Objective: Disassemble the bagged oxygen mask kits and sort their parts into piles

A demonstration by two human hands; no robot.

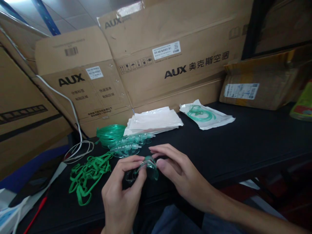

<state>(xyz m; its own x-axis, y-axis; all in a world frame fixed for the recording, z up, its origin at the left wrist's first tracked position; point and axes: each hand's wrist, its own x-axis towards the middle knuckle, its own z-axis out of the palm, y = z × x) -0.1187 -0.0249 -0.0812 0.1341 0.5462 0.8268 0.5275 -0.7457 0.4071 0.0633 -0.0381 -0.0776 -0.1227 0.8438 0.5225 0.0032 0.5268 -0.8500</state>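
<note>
A clear green-tinted oxygen mask (151, 166) is held low over the front of the black table. My left hand (125, 185) is closed on it, thumb on the near side and index finger along the top. At the mask's right edge is my right hand (181, 174), its fingers loosely curved and apart from the thumb. Whether its thumb tip touches the mask I cannot tell. Just beyond the hands lie several similar masks (126, 148) in a row. Green elastic straps (90, 174) are heaped left of my left hand.
Coiled green tubing (110, 135) sits behind the straps. White packets (153, 120) are stacked at the back, beside a bag (207, 115) with tubing inside. Large cardboard boxes (175, 74) line the rear, and a smaller box (258, 84) stands right. A white cable (78, 125) hangs at left.
</note>
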